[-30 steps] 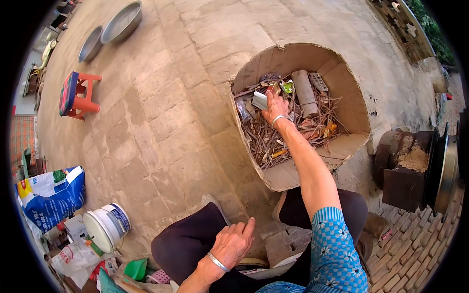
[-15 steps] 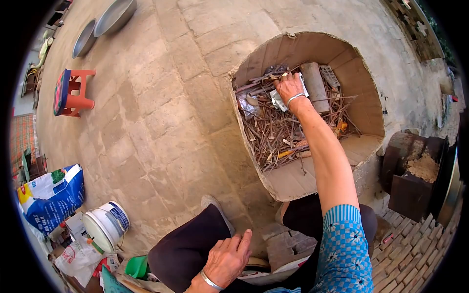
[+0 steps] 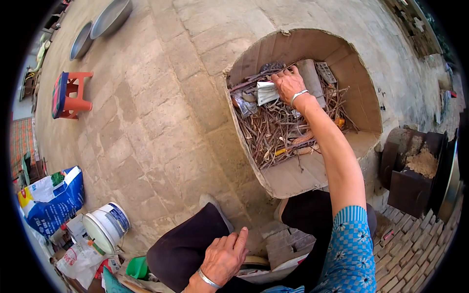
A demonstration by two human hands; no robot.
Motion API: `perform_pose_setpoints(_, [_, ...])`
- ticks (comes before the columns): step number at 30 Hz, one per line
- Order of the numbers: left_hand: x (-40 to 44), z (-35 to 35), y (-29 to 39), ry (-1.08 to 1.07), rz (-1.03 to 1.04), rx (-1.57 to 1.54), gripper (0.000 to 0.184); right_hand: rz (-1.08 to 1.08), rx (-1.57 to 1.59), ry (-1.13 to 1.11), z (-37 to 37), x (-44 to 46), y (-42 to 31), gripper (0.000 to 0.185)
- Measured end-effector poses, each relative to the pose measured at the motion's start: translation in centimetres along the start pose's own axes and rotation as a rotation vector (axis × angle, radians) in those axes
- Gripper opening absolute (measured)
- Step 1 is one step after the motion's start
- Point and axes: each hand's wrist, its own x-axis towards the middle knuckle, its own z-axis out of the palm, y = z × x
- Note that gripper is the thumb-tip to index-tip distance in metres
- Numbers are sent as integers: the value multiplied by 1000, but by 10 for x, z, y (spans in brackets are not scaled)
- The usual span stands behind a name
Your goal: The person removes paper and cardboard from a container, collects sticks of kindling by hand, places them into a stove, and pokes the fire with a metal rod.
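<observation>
My right hand (image 3: pixel 289 84) is inside a cardboard box (image 3: pixel 369 93), its fingers curled down among dry twigs (image 3: pixel 266 129). A folded white piece of paper or wrapper (image 3: pixel 266 93) stands against the thumb side of this hand. What lies under the fingers is hidden. Just right of the hand is a grey-brown cylindrical piece (image 3: pixel 311 80), with a grey block with holes (image 3: pixel 326 73) beside it. Clear plastic (image 3: pixel 244 104) and corncobs (image 3: pixel 304 138) lie among the twigs. My left hand (image 3: pixel 224 256) rests near my left knee, index finger stretched out, holding nothing.
A rusty metal stove (image 3: pixel 410 161) with ash stands right of the box. To the left are a red stool (image 3: pixel 75 95), a white bucket (image 3: pixel 107 227) and a blue printed bag (image 3: pixel 53 200). Two metal basins (image 3: pixel 112 17) lie on the paved ground at the far left.
My right hand has shifted slightly up and left inside the box. The white paper, earlier partly under the hand, now shows more to its left. My left hand has barely moved.
</observation>
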Motion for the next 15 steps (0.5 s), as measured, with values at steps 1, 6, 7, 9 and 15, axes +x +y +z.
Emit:
perform_pose_setpoints(1, [0, -1, 0, 2, -3, 2, 56, 231, 249, -46, -28, 4, 1, 30])
perform_pose_setpoints(6, [1, -1, 2, -2, 8, -8, 56, 677, 1745, 28, -21, 7, -18, 35])
perform_pose_setpoints(7, [1, -1, 2, -3, 6, -3, 56, 718, 1738, 6, -19, 7, -32, 36])
perform_pose_setpoints(9, [0, -2, 2, -11, -7, 5, 56, 810, 1808, -46, 2, 12, -64, 36])
perform_pose_setpoints(15, [1, 0, 1, 0, 0, -4, 55, 970, 1362, 101, 57, 24, -121, 34])
